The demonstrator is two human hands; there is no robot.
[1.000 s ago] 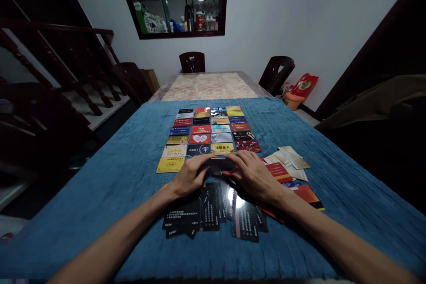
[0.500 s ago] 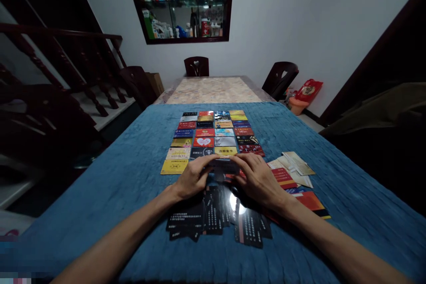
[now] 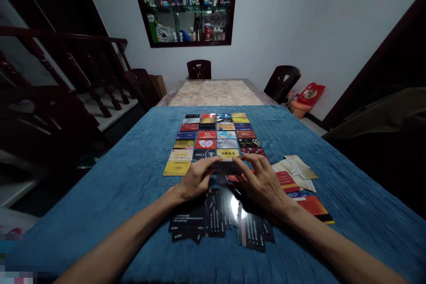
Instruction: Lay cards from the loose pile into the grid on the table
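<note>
My left hand point(image 3: 196, 179) and my right hand point(image 3: 262, 184) meet over the near end of a card grid, fingers bent. Between them they hold a dark card point(image 3: 226, 167) by its two sides, its far edge catching the light. Just beyond it lies a yellow card point(image 3: 228, 153), part of rows of colourful cards laid side by side. A yellow card with dark print point(image 3: 177, 168) ends the left column. Partly under my right hand is a red card point(image 3: 234, 178). Black cards with white print point(image 3: 216, 217) spread loosely below my wrists.
Right of my right hand, loose cards overlap, among them a red and orange card point(image 3: 314, 206) and pale cards point(image 3: 299, 168). A blue cloth point(image 3: 116, 177) covers the near table; the patterned tabletop point(image 3: 216, 92) shows beyond. Dark chairs point(image 3: 282, 82) stand around the far end.
The view has shifted slightly, so the scene sits a little lower and further right. Both hands keep hold of the dark card in nearly the same place.
</note>
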